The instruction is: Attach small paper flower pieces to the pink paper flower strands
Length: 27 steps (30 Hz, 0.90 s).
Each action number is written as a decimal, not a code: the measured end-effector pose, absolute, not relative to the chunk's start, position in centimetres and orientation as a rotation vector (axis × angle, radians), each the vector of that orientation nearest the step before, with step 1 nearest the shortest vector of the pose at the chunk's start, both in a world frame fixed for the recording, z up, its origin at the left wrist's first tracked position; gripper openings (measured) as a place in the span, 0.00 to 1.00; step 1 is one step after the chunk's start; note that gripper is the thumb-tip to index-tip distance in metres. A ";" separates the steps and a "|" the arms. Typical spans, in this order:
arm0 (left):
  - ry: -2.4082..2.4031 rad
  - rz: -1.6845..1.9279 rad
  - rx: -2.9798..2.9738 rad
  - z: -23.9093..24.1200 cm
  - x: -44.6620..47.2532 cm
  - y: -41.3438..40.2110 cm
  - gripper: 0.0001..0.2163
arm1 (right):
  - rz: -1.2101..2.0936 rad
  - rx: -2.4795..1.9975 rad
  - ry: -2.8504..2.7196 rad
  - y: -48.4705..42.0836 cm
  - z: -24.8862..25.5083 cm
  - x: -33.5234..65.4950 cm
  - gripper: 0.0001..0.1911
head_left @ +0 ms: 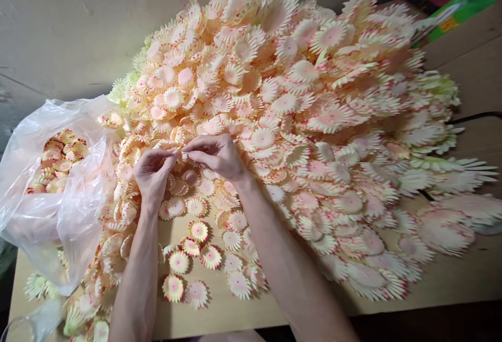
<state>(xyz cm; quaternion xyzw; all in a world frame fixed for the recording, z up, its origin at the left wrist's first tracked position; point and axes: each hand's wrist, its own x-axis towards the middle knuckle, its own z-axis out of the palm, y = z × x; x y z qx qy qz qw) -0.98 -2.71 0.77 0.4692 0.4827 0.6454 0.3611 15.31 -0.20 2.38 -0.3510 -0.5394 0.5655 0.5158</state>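
My left hand (pixel 155 172) and my right hand (pixel 219 156) meet fingertip to fingertip at the front of a large heap of artificial flower petal discs (pixel 282 104). Both are closed in a pinch. A small pale petal piece (pixel 184 156) shows between the fingertips, mostly hidden by them. The discs are cream with pink centres and frilled edges tipped in red. Below my hands, several loose discs lie flat on the tabletop between my forearms, among them a yellowish one with a red rim (pixel 173 288) and a paler one (pixel 196 294).
To the left, a translucent plastic bag (pixel 84 216) holds several cupped, red-edged flower pieces (pixel 58 159). The heap spreads far right over the wooden table (pixel 466 274) and rises against the wall (pixel 78 28). A green packet (pixel 460 15) lies at the back right, and a black cable (pixel 476 117) at the right.
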 end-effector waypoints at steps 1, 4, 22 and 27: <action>1.241 1.658 1.229 0.8 -1.0 -2.7 0.09 | 1.342 -0.853 -1.305 -0.2 2.3 15.2 0.06; 1.209 1.633 1.268 1.0 -0.9 -2.8 0.07 | 1.334 -0.888 -1.253 -0.2 1.9 14.7 0.12; 0.922 1.303 1.419 1.2 -1.4 -2.6 0.24 | 1.609 -0.738 -1.119 0.1 2.2 15.9 0.17; 0.977 1.412 1.458 0.9 -1.1 -2.5 0.19 | 1.484 -0.786 -1.173 0.3 1.8 15.5 0.15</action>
